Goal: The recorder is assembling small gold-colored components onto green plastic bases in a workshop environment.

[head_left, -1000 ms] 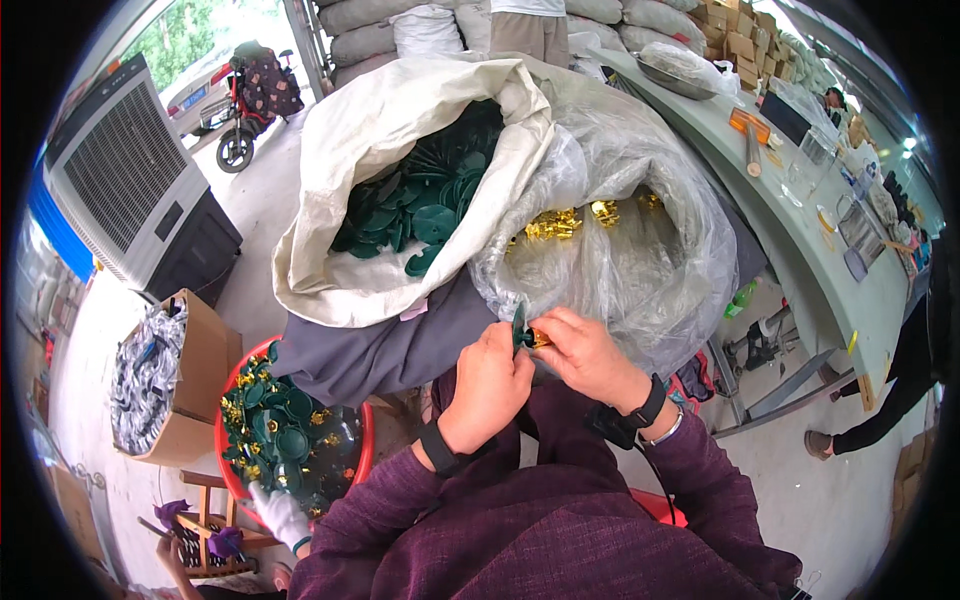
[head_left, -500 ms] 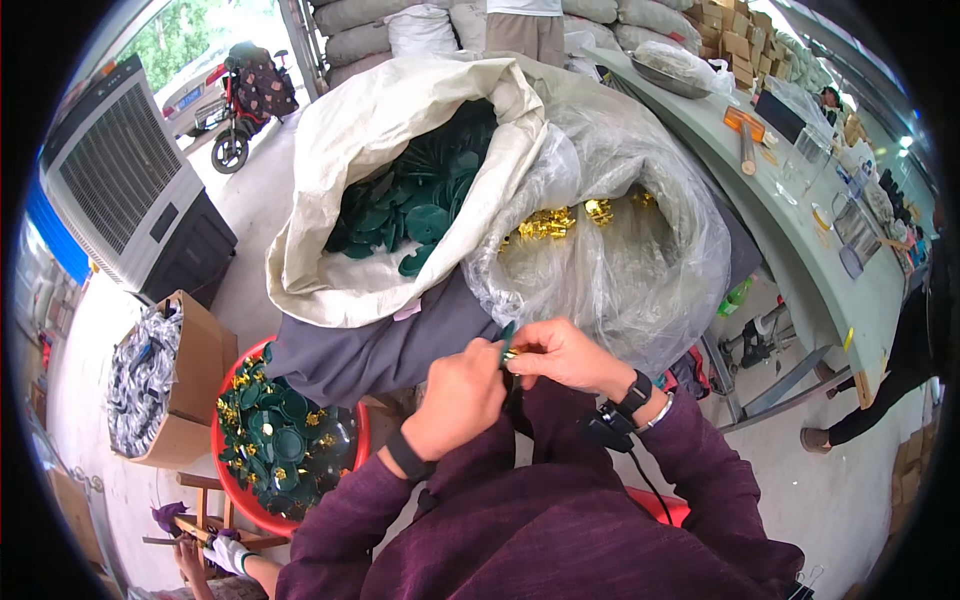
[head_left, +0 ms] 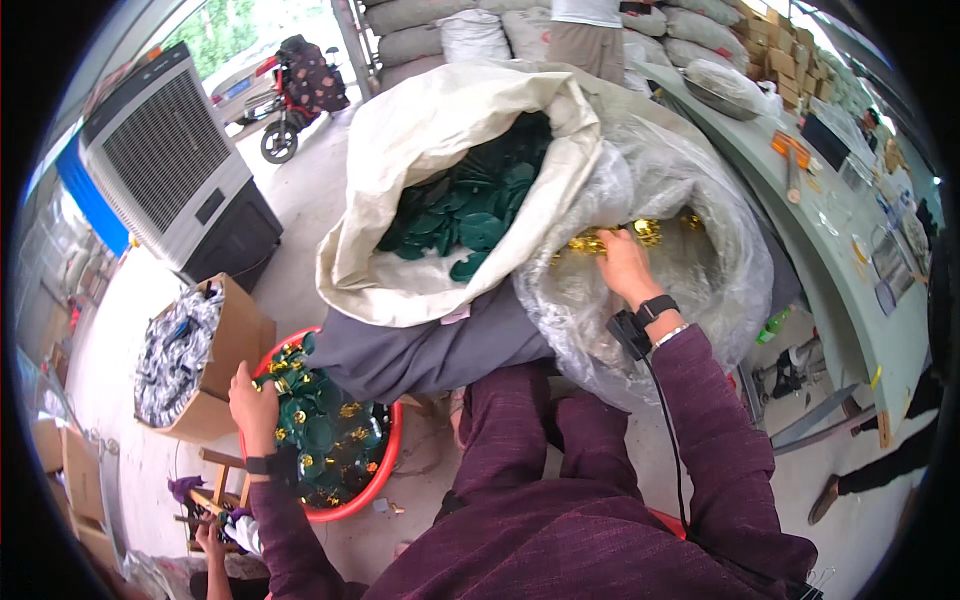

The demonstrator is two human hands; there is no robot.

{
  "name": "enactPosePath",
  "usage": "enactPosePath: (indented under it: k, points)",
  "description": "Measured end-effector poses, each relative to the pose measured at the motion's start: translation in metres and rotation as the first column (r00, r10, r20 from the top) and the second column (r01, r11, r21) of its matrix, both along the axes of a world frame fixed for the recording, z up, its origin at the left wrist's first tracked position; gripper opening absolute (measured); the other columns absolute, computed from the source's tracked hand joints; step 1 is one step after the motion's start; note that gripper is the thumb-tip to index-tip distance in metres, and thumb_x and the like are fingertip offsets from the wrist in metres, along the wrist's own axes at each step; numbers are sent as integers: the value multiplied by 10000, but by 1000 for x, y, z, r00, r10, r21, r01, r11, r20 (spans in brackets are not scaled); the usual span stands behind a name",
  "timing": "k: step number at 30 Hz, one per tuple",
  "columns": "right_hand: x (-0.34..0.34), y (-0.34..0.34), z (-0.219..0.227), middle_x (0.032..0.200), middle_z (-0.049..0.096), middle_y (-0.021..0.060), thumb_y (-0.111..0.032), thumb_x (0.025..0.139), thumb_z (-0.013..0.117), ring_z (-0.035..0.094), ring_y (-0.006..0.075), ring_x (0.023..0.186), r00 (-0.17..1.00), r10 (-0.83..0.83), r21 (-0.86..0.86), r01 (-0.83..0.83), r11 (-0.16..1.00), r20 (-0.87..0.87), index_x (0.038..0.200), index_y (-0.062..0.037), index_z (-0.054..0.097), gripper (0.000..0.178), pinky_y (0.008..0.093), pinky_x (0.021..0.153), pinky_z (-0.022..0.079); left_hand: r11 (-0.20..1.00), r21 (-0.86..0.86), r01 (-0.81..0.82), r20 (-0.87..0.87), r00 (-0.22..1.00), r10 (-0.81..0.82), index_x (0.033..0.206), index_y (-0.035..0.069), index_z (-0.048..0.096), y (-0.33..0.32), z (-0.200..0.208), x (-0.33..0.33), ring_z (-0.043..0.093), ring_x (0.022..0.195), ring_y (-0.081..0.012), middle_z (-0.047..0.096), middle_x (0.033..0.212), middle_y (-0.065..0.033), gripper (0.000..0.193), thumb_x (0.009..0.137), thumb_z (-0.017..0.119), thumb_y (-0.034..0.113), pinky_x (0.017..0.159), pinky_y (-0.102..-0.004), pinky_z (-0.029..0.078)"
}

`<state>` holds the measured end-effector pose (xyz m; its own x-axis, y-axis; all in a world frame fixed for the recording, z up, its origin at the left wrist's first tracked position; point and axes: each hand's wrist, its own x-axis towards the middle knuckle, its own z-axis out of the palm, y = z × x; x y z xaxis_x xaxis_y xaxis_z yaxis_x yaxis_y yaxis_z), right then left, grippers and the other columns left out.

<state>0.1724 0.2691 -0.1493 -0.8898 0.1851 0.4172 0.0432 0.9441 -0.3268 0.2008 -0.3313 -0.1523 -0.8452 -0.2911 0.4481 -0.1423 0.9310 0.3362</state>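
Observation:
My left hand (head_left: 255,408) is over the left rim of a red basin (head_left: 394,440), fingers apart and holding nothing I can see. Inside the basin lie dark green discs (head_left: 318,425) with shiny gold pieces on and among them. My right hand (head_left: 627,268) reaches into a clear plastic bag (head_left: 560,325), its fingers closed at a cluster of gold metallic pieces (head_left: 648,232); the fingertips are partly hidden. Left of that bag, an off-white woven sack (head_left: 365,285) with a rolled-back mouth holds many loose green discs (head_left: 465,215).
Grey cloth (head_left: 430,350) hangs below the sack. At left stand a cardboard box (head_left: 235,335) of silvery packets and an air cooler (head_left: 165,150). A long table (head_left: 850,290) with tools runs along the right. Another person's hand (head_left: 210,535) shows at lower left.
My hands have parted from their pinch on a green disc and gold piece. The left has gone to the basin, the right into the plastic bag. The view has shifted.

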Motion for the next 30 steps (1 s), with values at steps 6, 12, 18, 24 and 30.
enactPosePath:
  k: [6,12,18,24,30]
  points:
    - [-2,21,-14,890,596,251,-28,828,441,607,398,841,995,-98,151,102,983,-36,878,10,584,155,469,710,489,849,9,529,-353,796,-492,1043,-12,596,154,56,-21,582,939,-360,606,1025,-186,288,757,576,18,818,-406,465]
    - [-2,-18,-16,847,612,228,-24,736,502,618,369,779,998,-54,83,56,995,-34,826,4,604,139,454,685,504,516,-32,856,-124,509,-852,975,-16,610,256,51,-54,568,892,-397,608,932,-214,278,703,553,-8,767,-443,462]
    - [34,-19,-15,835,589,208,-18,686,558,599,387,780,992,12,39,-7,999,-126,848,9,554,164,460,686,489,533,-176,828,178,559,-810,1013,32,621,301,-4,-105,611,848,-380,631,955,-202,316,706,601,108,734,-453,491]
    - [46,-15,-13,804,587,163,-41,672,594,589,358,752,986,126,136,-111,984,-105,792,-9,549,132,440,677,480,570,-242,785,221,617,-756,922,39,622,320,3,-103,610,800,-373,618,910,-179,199,738,567,93,707,-452,494]
    - [70,-43,7,847,587,225,-49,695,587,580,395,827,988,127,-418,-80,905,86,767,15,573,97,466,703,466,614,-238,753,76,644,-761,808,27,630,313,-16,-112,604,797,-377,616,888,-193,123,754,524,59,692,-448,491]
